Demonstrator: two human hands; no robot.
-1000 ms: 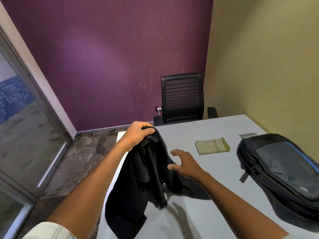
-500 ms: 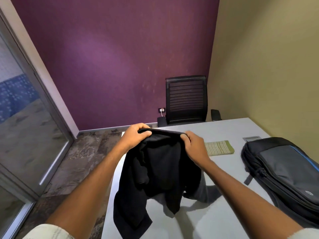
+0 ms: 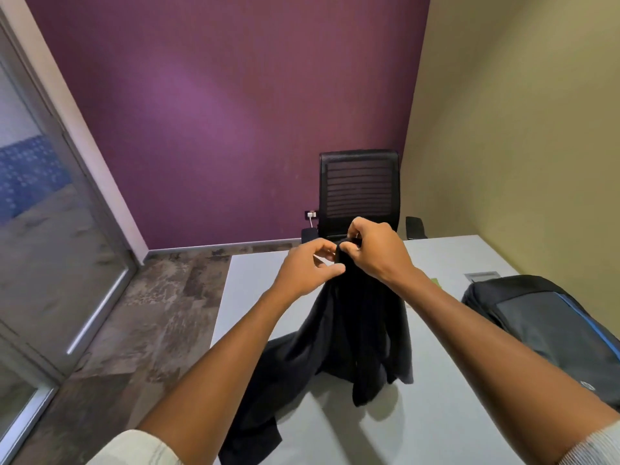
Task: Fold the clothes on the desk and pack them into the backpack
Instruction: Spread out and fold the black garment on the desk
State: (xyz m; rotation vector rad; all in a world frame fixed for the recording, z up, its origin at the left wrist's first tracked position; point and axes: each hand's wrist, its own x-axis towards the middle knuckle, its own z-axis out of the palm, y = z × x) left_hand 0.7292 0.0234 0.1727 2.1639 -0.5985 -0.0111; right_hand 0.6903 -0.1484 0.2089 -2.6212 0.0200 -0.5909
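Both hands' fingers (image 3: pixel 349 251) pinch the black garment's (image 3: pixel 352 337) top.

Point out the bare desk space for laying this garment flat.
Bare white desk lies left of the hanging black garment, and near, between garment and black backpack. Crowded by the backpack; the left hand and right hand grip the garment.

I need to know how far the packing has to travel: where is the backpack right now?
The backpack lies on the desk at the right edge of the head view, just right of the right forearm, near the yellow wall.
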